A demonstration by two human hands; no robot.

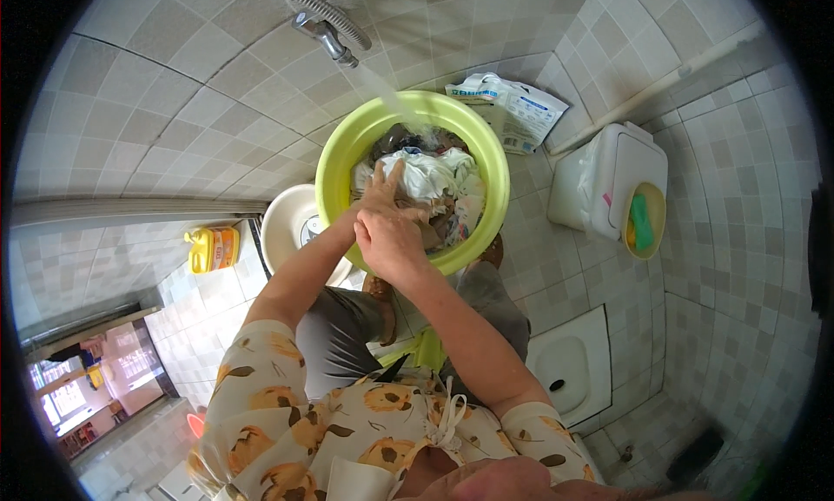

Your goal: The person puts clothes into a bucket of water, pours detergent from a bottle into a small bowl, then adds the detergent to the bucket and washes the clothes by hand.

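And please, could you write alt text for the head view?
A person's left hand is spread over clothes in a yellow-green basin, the right hand close by its wrist, while a tap runs water in. A white lidded bin stands to the right.

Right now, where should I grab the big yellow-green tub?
Try the tub by its thick rim, at left and right together, coming in from outside. It's round, and the rim there is clear of the clothes, so holding opposite sides should balance it.
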